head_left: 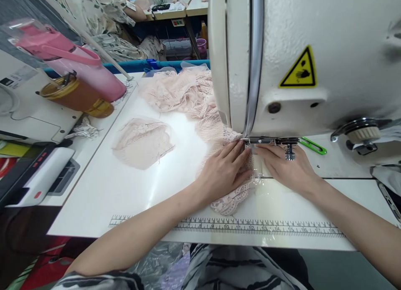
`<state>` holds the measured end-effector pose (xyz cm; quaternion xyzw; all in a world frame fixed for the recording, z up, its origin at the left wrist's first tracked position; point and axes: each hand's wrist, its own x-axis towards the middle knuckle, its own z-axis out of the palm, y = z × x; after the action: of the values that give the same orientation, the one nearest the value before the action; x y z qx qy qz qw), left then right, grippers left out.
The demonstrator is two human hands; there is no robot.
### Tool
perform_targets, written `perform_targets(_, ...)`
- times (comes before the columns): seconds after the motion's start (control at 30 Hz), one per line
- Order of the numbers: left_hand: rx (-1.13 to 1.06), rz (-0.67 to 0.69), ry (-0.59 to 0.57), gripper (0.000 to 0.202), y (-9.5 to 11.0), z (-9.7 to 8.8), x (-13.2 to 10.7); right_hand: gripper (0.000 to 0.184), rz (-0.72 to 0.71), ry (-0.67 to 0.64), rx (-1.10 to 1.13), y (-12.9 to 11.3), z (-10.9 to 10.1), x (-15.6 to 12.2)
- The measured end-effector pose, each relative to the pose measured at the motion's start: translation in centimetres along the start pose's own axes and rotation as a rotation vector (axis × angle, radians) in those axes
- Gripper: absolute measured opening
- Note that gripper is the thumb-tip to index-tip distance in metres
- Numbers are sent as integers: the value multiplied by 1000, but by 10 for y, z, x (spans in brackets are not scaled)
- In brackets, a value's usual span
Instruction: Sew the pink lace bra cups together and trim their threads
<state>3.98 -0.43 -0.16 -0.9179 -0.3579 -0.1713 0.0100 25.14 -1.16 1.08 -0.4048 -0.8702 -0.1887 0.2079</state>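
My left hand (224,167) lies flat on pale pink lace fabric (233,200), its fingers stretched toward the needle area of a white sewing machine (291,102). Just right of the presser area (246,142), my right hand (286,162) rests on the machine bed, partly covered by a metal attachment (272,140); its fingertips are hidden, so I cannot tell what they touch. More of the lace is bunched behind the left hand and beside the machine head. Off to the left on the table lies a separate sheer pink piece (144,143).
A pink bottle (84,69) and an amber cup (75,96) stand at the left. Green thread snips (313,146) lie right of the needle area. A printed ruler (225,226) runs along the front edge. Across the way sits another person (94,14); a phone (390,200) is at far right.
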Motion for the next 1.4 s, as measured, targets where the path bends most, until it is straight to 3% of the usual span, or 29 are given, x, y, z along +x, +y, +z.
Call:
perform_targets(0.1, 19, 33, 39, 48, 0, -6, 1, 26, -75, 24, 6, 2, 0, -2)
perform_targets(0.2, 47, 100, 73, 32, 1, -25, 0, 25, -154, 53, 124, 3, -4, -3)
perform_targets(0.33, 50, 386, 113, 18, 6, -56, -14, 23, -272, 44, 206, 3, -7, -5)
perform_targets(0.4, 113, 559, 108, 11, 10, -63, -28, 21, -305, 28, 234, 3, -7, -6)
perform_targets(0.47, 210, 636, 58, 7, 14, -63, -44, 19, -322, -2, 268, 3, -6, -7)
perform_targets(0.57, 295, 584, 2, 12, 17, -54, -62, 17, -345, -42, 339, 5, -4, -8)
perform_targets(0.7, 244, 442, 46, 15, 21, -48, -72, 14, -334, -64, 426, 7, -4, -10)
perform_targets(0.8, 83, 126, 14, 18, 22, -58, -66, 15, -336, -68, 441, 7, -4, -9)
perform_targets(0.87, -49, -89, -82, 17, 19, -69, -56, 20, -336, -50, 401, 6, -3, -8)
perform_targets(0.93, -162, -204, -171, 17, 14, -79, -43, 16, -329, -23, 341, 6, -2, -7)
perform_targets(1.0, -247, -193, -240, 19, 7, -83, -27, 13, -321, -9, 307, 6, -2, -7)
perform_targets(1.1, -311, -24, -313, 33, -2, -73, -9, 11, -323, 13, 312, 7, -4, -6)
perform_targets(1.17, -271, 97, -271, 26, -4, -58, -3, 10, -330, 35, 310, 8, -7, -6)
perform_targets(1.23, -180, 200, -144, 8, -2, -42, -1, 10, -337, 48, 302, 9, -10, -6)
perform_targets(1.33, -21, 306, 82, 17, 3, -25, -4, 5, -321, 39, 296, 8, -11, -6)
perform_targets(1.4, 49, 326, 188, 19, 6, -20, -6, 15, -291, 6, 302, 5, -10, -4)
